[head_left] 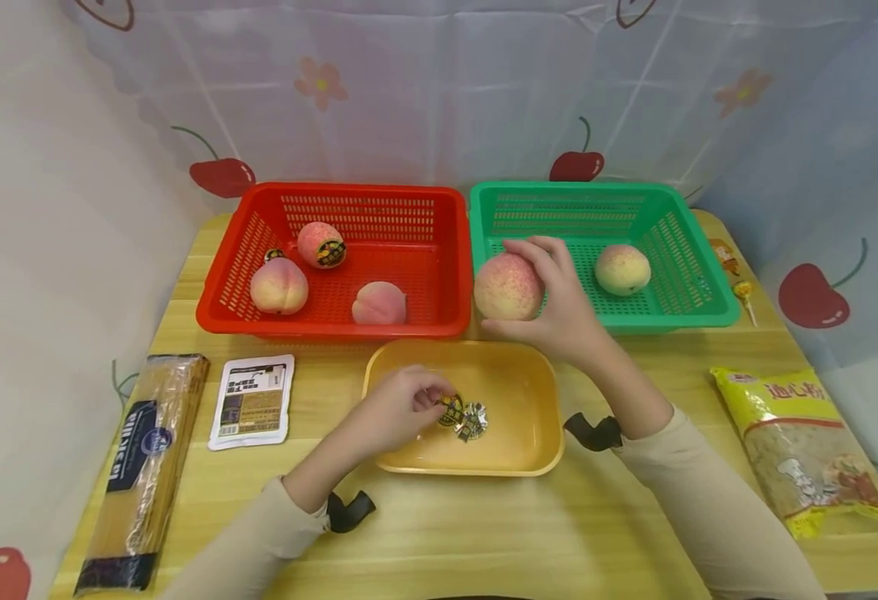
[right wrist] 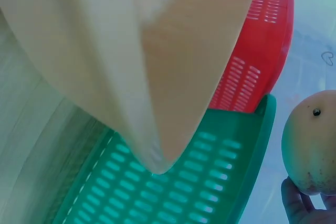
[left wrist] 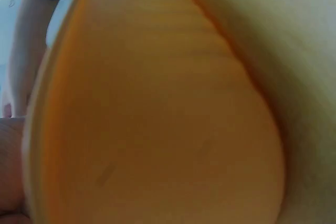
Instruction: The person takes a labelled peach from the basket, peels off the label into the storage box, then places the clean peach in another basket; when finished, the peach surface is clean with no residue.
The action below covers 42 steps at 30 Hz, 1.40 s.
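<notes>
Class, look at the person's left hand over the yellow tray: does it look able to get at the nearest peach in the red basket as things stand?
Probably yes. The left hand pinches a sticker, but nothing stands between it and that peach just beyond the red basket rim.

Left wrist view is blurred throughout; the yellow tray [left wrist: 157, 119] fills it, edges cut off. Right wrist view: peach [right wrist: 311, 142] cropped at the right edge. Pouch [head_left: 252, 401] print is illegible.
</notes>
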Each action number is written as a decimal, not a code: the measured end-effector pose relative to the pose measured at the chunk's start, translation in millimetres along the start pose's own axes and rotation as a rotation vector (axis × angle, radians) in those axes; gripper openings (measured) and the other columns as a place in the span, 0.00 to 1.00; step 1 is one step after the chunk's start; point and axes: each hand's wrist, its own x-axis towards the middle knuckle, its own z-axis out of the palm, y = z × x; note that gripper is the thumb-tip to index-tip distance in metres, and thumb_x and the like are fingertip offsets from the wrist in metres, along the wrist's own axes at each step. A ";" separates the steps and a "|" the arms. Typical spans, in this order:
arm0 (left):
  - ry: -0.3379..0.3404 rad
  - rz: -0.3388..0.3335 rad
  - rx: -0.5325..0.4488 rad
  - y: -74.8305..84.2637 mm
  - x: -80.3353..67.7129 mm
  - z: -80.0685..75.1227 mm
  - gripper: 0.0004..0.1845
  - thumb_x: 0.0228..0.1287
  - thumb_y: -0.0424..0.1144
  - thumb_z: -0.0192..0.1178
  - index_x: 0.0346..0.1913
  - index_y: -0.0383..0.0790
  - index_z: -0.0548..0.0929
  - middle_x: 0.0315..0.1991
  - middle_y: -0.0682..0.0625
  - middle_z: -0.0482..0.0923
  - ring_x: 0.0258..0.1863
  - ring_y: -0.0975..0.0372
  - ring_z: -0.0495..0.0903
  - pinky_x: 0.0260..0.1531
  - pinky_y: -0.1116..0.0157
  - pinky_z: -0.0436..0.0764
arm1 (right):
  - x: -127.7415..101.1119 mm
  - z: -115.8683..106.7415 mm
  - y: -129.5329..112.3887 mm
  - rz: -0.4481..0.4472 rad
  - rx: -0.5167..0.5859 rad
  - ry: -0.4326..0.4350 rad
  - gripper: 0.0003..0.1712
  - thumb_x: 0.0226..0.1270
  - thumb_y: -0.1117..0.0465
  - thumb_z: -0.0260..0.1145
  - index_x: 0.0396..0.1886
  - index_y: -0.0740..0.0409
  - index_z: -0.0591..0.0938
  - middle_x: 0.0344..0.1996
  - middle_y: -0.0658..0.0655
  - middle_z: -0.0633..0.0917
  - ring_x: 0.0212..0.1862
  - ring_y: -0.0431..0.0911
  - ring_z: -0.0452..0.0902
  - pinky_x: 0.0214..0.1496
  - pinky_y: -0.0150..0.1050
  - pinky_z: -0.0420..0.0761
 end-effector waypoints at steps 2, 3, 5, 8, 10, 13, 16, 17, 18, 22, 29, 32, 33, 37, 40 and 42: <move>-0.011 0.029 0.059 -3.7 2.3 6.5 0.09 0.61 0.29 0.65 0.43 0.39 0.88 0.34 0.52 0.80 0.33 0.65 0.77 0.35 0.73 0.79 | -1.1 -1.1 0.9 -0.004 -0.002 0.003 0.52 0.43 0.52 0.84 0.70 0.42 0.70 0.67 0.54 0.64 0.66 0.49 0.65 0.62 0.56 0.78; -0.014 0.041 0.088 -4.7 3.1 9.3 0.08 0.60 0.29 0.65 0.42 0.39 0.88 0.33 0.52 0.80 0.32 0.64 0.76 0.34 0.72 0.78 | -1.5 -1.6 1.5 -0.006 -0.002 0.004 0.52 0.43 0.53 0.84 0.70 0.43 0.70 0.67 0.54 0.64 0.66 0.49 0.65 0.62 0.55 0.78; -0.022 0.054 0.141 -7.1 4.7 14.4 0.08 0.59 0.28 0.65 0.41 0.38 0.88 0.32 0.51 0.80 0.31 0.64 0.75 0.33 0.71 0.77 | -2.4 -2.9 2.5 -0.010 0.001 0.008 0.52 0.43 0.53 0.84 0.70 0.43 0.70 0.67 0.54 0.64 0.66 0.49 0.65 0.61 0.55 0.78; -0.036 0.044 0.212 -9.7 6.3 19.9 0.08 0.59 0.28 0.65 0.41 0.38 0.88 0.31 0.50 0.78 0.30 0.63 0.72 0.33 0.68 0.76 | -3.9 -4.6 4.3 -0.013 0.006 0.014 0.52 0.43 0.54 0.85 0.70 0.43 0.71 0.67 0.53 0.64 0.65 0.48 0.66 0.60 0.55 0.78; -0.035 0.037 0.261 -10.6 6.6 22.5 0.09 0.59 0.28 0.65 0.42 0.39 0.88 0.32 0.50 0.78 0.30 0.63 0.73 0.33 0.67 0.77 | -4.8 -5.6 5.5 -0.012 0.012 0.017 0.52 0.43 0.54 0.85 0.70 0.42 0.71 0.67 0.53 0.64 0.64 0.48 0.67 0.60 0.55 0.78; -0.018 0.037 0.321 -11.3 5.9 24.8 0.10 0.59 0.27 0.65 0.43 0.40 0.87 0.33 0.49 0.79 0.31 0.61 0.75 0.35 0.64 0.79 | -5.8 -6.9 7.4 -0.009 0.025 0.020 0.51 0.43 0.54 0.84 0.70 0.41 0.71 0.67 0.53 0.64 0.64 0.48 0.68 0.60 0.55 0.77; 0.018 0.062 0.381 -11.5 4.1 25.9 0.11 0.58 0.27 0.65 0.43 0.41 0.86 0.34 0.49 0.79 0.32 0.59 0.78 0.37 0.63 0.82 | -6.9 -8.5 8.8 -0.002 0.027 0.027 0.51 0.43 0.54 0.84 0.70 0.41 0.71 0.67 0.52 0.64 0.63 0.47 0.68 0.60 0.55 0.78; 0.032 0.072 0.400 -11.4 3.3 25.9 0.11 0.57 0.27 0.66 0.43 0.41 0.86 0.33 0.49 0.79 0.33 0.59 0.78 0.37 0.62 0.82 | -7.3 -9.3 9.1 0.001 0.027 0.030 0.51 0.43 0.55 0.84 0.70 0.41 0.71 0.67 0.52 0.65 0.63 0.47 0.68 0.60 0.55 0.78; 0.047 0.083 0.416 -10.8 2.3 25.6 0.11 0.57 0.27 0.67 0.43 0.40 0.86 0.33 0.49 0.79 0.33 0.58 0.79 0.37 0.62 0.82 | -7.7 -10.3 9.5 0.005 0.026 0.034 0.51 0.43 0.55 0.85 0.70 0.40 0.71 0.66 0.51 0.65 0.63 0.47 0.68 0.60 0.55 0.78; 0.102 0.109 0.446 -1.2 -1.1 19.4 0.13 0.56 0.30 0.69 0.46 0.38 0.85 0.35 0.48 0.80 0.35 0.56 0.79 0.40 0.60 0.82 | -8.8 -16.0 11.2 0.022 0.023 0.051 0.51 0.43 0.55 0.85 0.70 0.40 0.71 0.66 0.51 0.65 0.63 0.46 0.67 0.60 0.54 0.78; 0.192 0.163 0.462 40.1 -1.2 -10.8 0.16 0.60 0.35 0.69 0.51 0.38 0.84 0.44 0.45 0.81 0.44 0.52 0.79 0.48 0.57 0.82 | -8.8 -29.2 21.5 0.072 0.010 0.058 0.53 0.43 0.55 0.85 0.71 0.39 0.69 0.66 0.53 0.64 0.62 0.47 0.67 0.60 0.54 0.77; 0.253 0.170 0.475 53.5 6.2 -24.7 0.17 0.62 0.36 0.67 0.54 0.38 0.83 0.46 0.45 0.81 0.46 0.52 0.78 0.50 0.58 0.81 | -7.5 -35.7 28.0 0.092 0.000 0.065 0.54 0.43 0.56 0.84 0.72 0.39 0.68 0.67 0.53 0.64 0.63 0.48 0.66 0.60 0.55 0.77; 0.267 0.169 0.477 56.4 10.0 -28.6 0.18 0.63 0.37 0.67 0.55 0.37 0.83 0.47 0.45 0.81 0.47 0.53 0.78 0.52 0.59 0.81 | -6.9 -37.9 30.8 0.098 -0.002 0.068 0.54 0.44 0.56 0.84 0.72 0.39 0.68 0.67 0.53 0.64 0.64 0.49 0.66 0.61 0.56 0.77; 0.255 0.126 0.477 61.0 30.5 -37.4 0.24 0.66 0.42 0.64 0.62 0.36 0.78 0.55 0.44 0.79 0.55 0.51 0.77 0.62 0.57 0.77 | -2.2 -46.4 43.7 0.125 -0.022 0.077 0.54 0.45 0.56 0.84 0.73 0.40 0.67 0.68 0.53 0.64 0.65 0.49 0.65 0.60 0.54 0.77; 0.201 0.080 0.484 59.3 47.7 -37.3 0.30 0.68 0.47 0.62 0.68 0.36 0.73 0.64 0.43 0.74 0.64 0.50 0.73 0.69 0.55 0.71 | 3.3 -51.4 56.0 0.143 -0.044 0.088 0.53 0.46 0.56 0.83 0.73 0.42 0.67 0.68 0.54 0.65 0.65 0.51 0.64 0.57 0.53 0.77; 0.163 0.044 0.483 56.8 58.6 -35.6 0.34 0.68 0.50 0.62 0.71 0.36 0.68 0.69 0.43 0.69 0.70 0.50 0.68 0.72 0.54 0.67 | 7.7 -54.3 64.6 0.156 -0.067 0.094 0.53 0.47 0.56 0.83 0.74 0.43 0.67 0.68 0.55 0.67 0.63 0.52 0.65 0.55 0.53 0.78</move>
